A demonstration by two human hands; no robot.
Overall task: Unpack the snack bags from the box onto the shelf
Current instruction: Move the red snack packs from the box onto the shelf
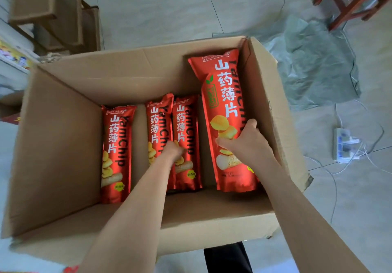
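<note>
Right hand (246, 143) clasps a raised snack bag (224, 103) in the box (127, 64); left hand (172, 150) sits on a middle bag (158, 124), perhaps gripping, cannot tell

Red snack bags (227, 113); plain brown box (63, 141)

This looks like a small shop's stock area: an open carton (63, 145) of identical red snack bags (115, 145) sits on the tiled floor (169, 7). Empty cardboard boxes (63, 14) stand by a white shelf (12, 56) of colourful packets (blurred at the left edge), with crumpled plastic sheeting (314, 67) and a power strip (344, 145) lying about.
</note>
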